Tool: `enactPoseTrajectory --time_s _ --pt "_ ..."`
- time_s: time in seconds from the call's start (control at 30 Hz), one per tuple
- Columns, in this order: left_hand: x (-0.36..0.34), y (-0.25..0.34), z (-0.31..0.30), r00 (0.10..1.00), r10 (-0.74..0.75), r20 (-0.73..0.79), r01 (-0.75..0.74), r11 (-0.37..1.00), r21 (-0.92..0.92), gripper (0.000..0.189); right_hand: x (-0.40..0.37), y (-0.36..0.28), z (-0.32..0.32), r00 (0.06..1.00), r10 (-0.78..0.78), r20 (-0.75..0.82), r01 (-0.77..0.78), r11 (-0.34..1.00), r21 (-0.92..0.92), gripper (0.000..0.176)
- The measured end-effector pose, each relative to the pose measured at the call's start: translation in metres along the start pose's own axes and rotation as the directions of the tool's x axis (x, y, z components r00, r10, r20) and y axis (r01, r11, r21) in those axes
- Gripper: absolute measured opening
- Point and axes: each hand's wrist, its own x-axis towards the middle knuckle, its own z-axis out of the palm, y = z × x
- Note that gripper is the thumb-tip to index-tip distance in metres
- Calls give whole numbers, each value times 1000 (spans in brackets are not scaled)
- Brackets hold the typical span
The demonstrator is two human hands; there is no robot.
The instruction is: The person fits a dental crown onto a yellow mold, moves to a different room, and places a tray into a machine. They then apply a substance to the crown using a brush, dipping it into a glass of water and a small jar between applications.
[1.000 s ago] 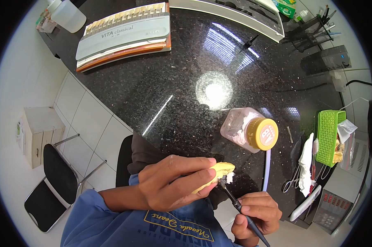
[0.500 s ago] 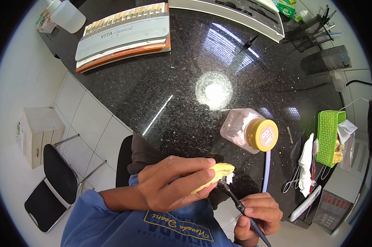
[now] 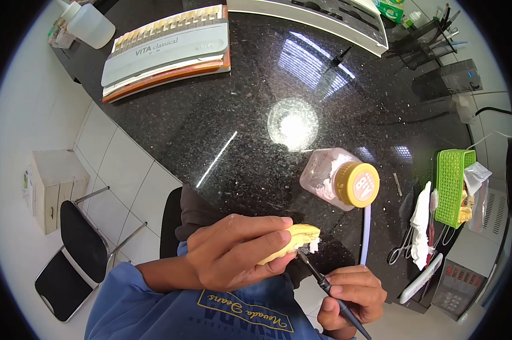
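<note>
At the lower middle, my left hand (image 3: 239,249) is closed round a yellow dental model (image 3: 301,232) that has white tooth shapes (image 3: 314,245) along its right side. My right hand (image 3: 352,297), to the right and slightly lower, pinches a dark slim tool (image 3: 325,283). The tool's tip meets the model near the white teeth, close to my left fingertips. Just above the model stands a clear jar (image 3: 324,175) of pinkish powder with a yellow lid (image 3: 362,185).
A shade guide (image 3: 168,54) lies at the upper left, by a white bottle (image 3: 89,24). Along the right are a green basket (image 3: 449,187), scissors (image 3: 400,253), a white cloth (image 3: 420,226) and a pen holder (image 3: 431,45). A black chair (image 3: 83,241) stands on the floor at left.
The model and tool have shifted very slightly in my hands, and the tool tip now sits a little lower and further left. The whole view has moved slightly.
</note>
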Motion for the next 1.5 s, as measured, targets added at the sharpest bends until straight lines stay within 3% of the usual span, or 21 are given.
enactPoseTrajectory --time_s 0.27,0.37,0.67,0.73,1.5 --pt "0 0 2 1000 0 1 0 1000 -2 46 -1 0 1 1000 3 -18 -3 1000 -6 22" --pt "0 1 6 995 -8 -104 7 1000 -13 40 1 0 2 1000 -5 -10 5 1000 4 21" --pt "-1 0 4 995 -4 -95 2 1000 -16 41 1 0 2 1000 -2 -5 2 1000 -5 22" --pt "-1 0 0 1000 7 9 -7 1000 5 47 1 -1 3 1000 7 -20 -8 1000 -25 21" --pt "0 1 1 999 37 8 -38 998 48 47 0 0 2 1000 -2 -14 2 998 -55 22"
